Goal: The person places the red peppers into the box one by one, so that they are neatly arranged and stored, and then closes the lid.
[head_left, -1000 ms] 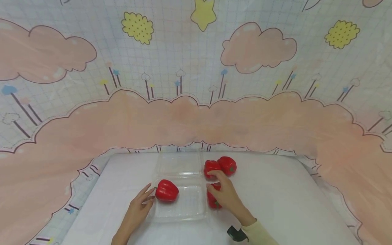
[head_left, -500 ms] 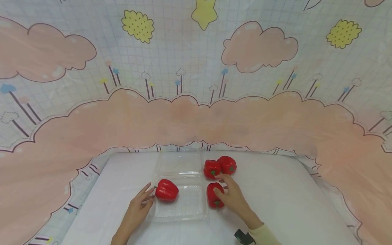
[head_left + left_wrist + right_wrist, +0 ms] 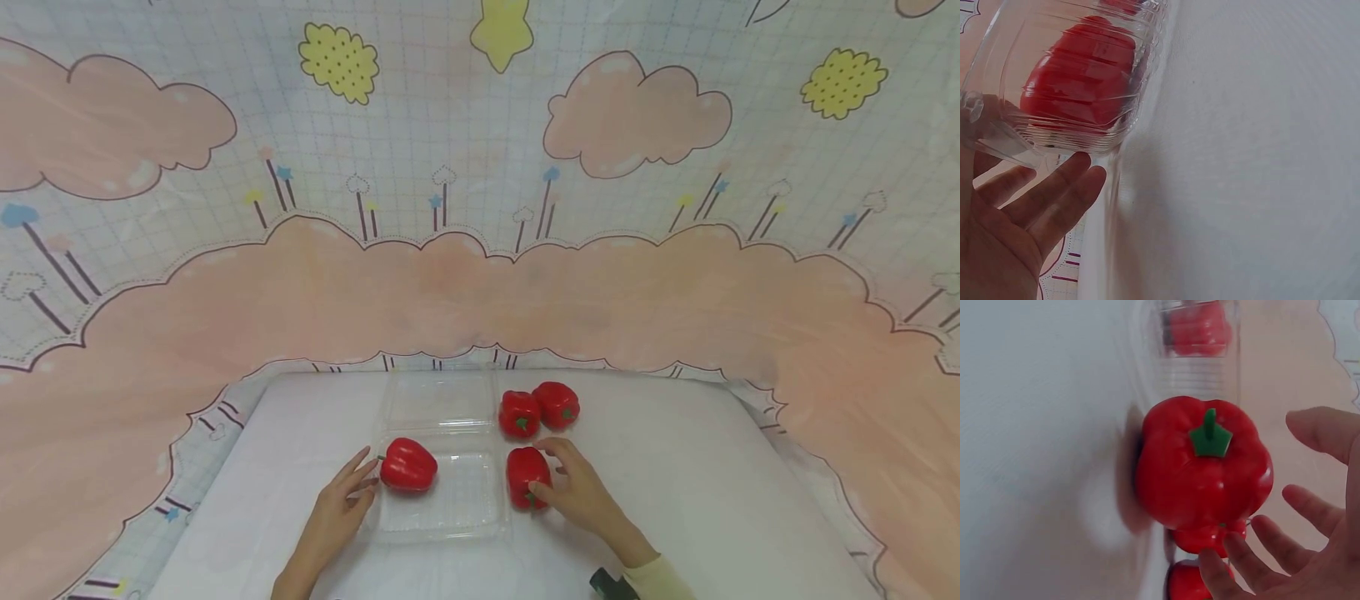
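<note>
In the head view a red bell pepper [image 3: 408,466] lies in the left part of a clear plastic clamshell box [image 3: 468,530], its lid folded back. My left hand [image 3: 341,504] is at the box's left edge, fingers fairly straight; in the left wrist view the fingertips [image 3: 1094,178] lie against or close to the clear wall. My right hand [image 3: 585,496] hovers around the right side of another red bell pepper [image 3: 528,477], which lies just right of the box. In the right wrist view its fingers are spread, and this pepper [image 3: 1204,469] shows its green stem; contact is not visible.
Two more red bell peppers, one nearer [image 3: 519,414] and one behind it [image 3: 557,405], lie together right of the lid [image 3: 441,402]. All stand on a white-covered table [image 3: 697,475], with a patterned cloth [image 3: 480,292] hanging behind.
My right hand has drawn back from the farther peppers, toward me and rightward, to the nearest loose pepper. That pepper is now less covered. My left hand stays in place.
</note>
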Demonstrator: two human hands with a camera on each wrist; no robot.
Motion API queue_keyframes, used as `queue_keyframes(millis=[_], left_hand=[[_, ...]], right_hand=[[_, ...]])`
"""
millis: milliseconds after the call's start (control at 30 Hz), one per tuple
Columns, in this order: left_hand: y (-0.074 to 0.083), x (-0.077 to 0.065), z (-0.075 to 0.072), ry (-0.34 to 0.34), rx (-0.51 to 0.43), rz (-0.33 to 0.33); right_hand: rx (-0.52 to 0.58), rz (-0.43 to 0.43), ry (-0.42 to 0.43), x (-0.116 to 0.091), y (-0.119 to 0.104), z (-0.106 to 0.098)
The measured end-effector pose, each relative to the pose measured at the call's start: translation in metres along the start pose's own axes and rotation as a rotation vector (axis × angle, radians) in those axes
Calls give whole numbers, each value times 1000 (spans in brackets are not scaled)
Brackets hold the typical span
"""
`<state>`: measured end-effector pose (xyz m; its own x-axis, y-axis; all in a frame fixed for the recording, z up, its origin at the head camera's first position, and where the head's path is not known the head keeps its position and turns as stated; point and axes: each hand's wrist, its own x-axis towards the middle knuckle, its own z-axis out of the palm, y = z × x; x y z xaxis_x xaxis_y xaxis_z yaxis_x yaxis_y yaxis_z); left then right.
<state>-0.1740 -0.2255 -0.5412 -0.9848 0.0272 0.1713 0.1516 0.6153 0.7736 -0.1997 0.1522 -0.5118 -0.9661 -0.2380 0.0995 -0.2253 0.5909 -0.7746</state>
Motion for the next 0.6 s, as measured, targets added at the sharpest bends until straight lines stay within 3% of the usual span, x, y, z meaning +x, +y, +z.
queue_keyframes(millis=[267,600], left_hand=[[0,0,0,5,4,6],[0,-1,0,7,7,10]], right_hand=[[34,0,-125,-2,12,0],[8,-47,-199,-1,22,2]])
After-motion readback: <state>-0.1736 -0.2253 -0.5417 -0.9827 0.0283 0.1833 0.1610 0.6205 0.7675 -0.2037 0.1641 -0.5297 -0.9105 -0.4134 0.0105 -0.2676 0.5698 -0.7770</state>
